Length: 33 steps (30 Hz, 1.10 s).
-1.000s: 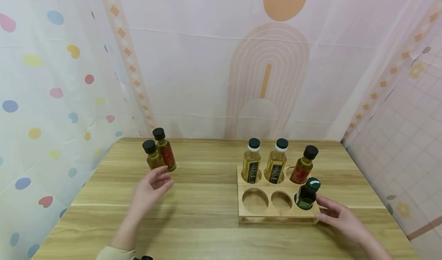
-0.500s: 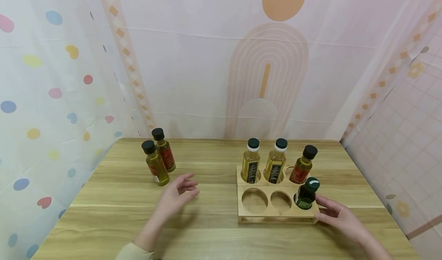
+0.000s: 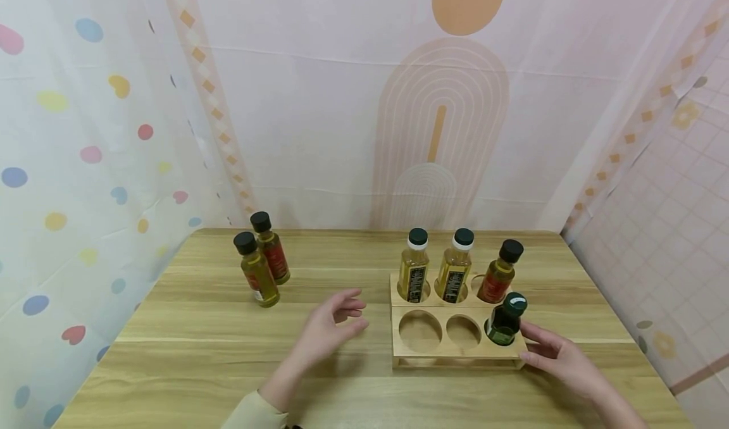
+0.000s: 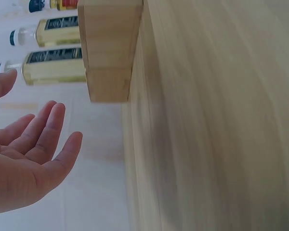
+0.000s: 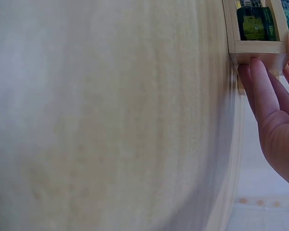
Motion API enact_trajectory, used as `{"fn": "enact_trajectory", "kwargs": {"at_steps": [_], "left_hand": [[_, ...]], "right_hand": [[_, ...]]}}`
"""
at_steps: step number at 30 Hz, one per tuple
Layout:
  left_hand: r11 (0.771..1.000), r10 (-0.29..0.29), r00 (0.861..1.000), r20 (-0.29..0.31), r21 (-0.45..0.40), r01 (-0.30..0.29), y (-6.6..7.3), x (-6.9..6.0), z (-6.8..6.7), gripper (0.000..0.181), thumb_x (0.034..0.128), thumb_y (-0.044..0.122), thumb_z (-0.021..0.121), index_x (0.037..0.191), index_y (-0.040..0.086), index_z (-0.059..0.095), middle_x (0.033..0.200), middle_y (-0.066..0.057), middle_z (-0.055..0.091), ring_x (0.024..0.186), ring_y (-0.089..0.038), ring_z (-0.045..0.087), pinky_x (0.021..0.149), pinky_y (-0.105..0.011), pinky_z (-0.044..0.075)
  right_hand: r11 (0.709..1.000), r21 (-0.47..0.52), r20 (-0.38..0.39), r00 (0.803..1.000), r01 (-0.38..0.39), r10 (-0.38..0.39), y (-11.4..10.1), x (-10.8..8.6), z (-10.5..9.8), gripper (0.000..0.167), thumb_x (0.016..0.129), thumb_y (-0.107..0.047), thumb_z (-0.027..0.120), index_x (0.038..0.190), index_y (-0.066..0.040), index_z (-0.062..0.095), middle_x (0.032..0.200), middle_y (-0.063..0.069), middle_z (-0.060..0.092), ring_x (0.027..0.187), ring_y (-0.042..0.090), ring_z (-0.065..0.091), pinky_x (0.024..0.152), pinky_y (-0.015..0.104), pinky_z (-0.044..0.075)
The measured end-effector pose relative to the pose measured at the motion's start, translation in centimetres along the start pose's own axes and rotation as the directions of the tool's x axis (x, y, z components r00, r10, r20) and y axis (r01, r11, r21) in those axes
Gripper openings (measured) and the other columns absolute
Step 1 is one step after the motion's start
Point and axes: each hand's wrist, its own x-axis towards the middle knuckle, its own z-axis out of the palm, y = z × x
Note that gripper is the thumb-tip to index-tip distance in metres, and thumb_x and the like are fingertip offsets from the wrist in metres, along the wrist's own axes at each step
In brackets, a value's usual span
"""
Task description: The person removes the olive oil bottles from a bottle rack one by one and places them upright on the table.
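Observation:
In the head view my left hand (image 3: pixel 330 331) hovers over the table just left of a two-tier wooden bottle rack (image 3: pixel 407 360). Its fingers are spread and hold nothing, as the left wrist view also shows. At the rack's right end, my right hand (image 3: pixel 560 359) touches the end panel with thumb and fingers. The upper tier carries two pale oil bottles (image 3: pixel 414 274) with dark green caps and a red-labelled oil bottle (image 3: pixel 497 280). A dark green bottle (image 3: pixel 504 324) stands in the lower tier's right hole, beside two empty holes.
Two red-labelled oil bottles (image 3: pixel 259 277) with black caps stand close together at the table's left. The wood-grain table (image 3: pixel 199 366) reaches back to a patterned curtain (image 3: pixel 319 131). More curtain hangs along both sides.
My left hand has moved right, away from the two bottles at the left, toward the rack. The right hand, the rack and the bottles have stayed in place.

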Motion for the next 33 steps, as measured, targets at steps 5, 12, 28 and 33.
{"fn": "enact_trajectory", "kwargs": {"at_steps": [5,12,28,33], "left_hand": [[1.000,0.025,0.999,0.044,-0.010,-0.024,0.4,0.5,1.4,0.056,0.0872,0.010,0.076,0.136,-0.004,0.053,0.118,-0.020,0.066,0.107,-0.032,0.064,0.099,-0.051,0.047],[0.998,0.059,0.994,0.092,-0.027,-0.057,1.2,1.1,3.3,0.057,0.0873,0.012,0.076,0.136,-0.006,0.051,0.119,-0.020,0.065,0.108,-0.033,0.064,0.099,-0.048,0.048],[0.989,0.121,0.973,0.197,0.062,-0.135,2.9,2.1,7.4,0.058,0.0869,0.018,0.078,0.136,0.000,0.054,0.118,-0.011,0.068,0.110,-0.026,0.064,0.101,-0.040,0.047],[0.991,0.114,0.970,0.216,0.043,-0.126,3.2,2.5,8.5,0.057,0.0871,0.017,0.078,0.136,-0.001,0.054,0.120,-0.010,0.067,0.111,-0.026,0.063,0.094,-0.039,0.052]], "right_hand": [[1.000,-0.006,0.002,1.000,-0.006,0.006,0.0,0.0,0.1,0.063,0.096,-0.006,0.064,0.141,0.022,0.030,0.141,0.047,0.028,0.103,-0.009,0.055,0.084,0.019,0.051],[1.000,-0.005,0.001,1.000,-0.008,0.008,-0.1,0.0,0.1,0.063,0.096,-0.006,0.064,0.141,0.022,0.030,0.141,0.047,0.028,0.103,-0.009,0.055,0.084,0.019,0.052],[1.000,-0.001,0.001,1.000,0.005,-0.005,0.0,0.0,0.1,0.061,0.097,-0.005,0.063,0.142,0.021,0.031,0.142,0.047,0.028,0.104,-0.007,0.056,0.084,0.020,0.052],[1.000,-0.001,-0.005,1.000,-0.002,0.002,0.1,-0.1,0.1,0.061,0.097,-0.006,0.063,0.142,0.020,0.031,0.142,0.046,0.027,0.105,-0.008,0.055,0.084,0.020,0.052]]}}
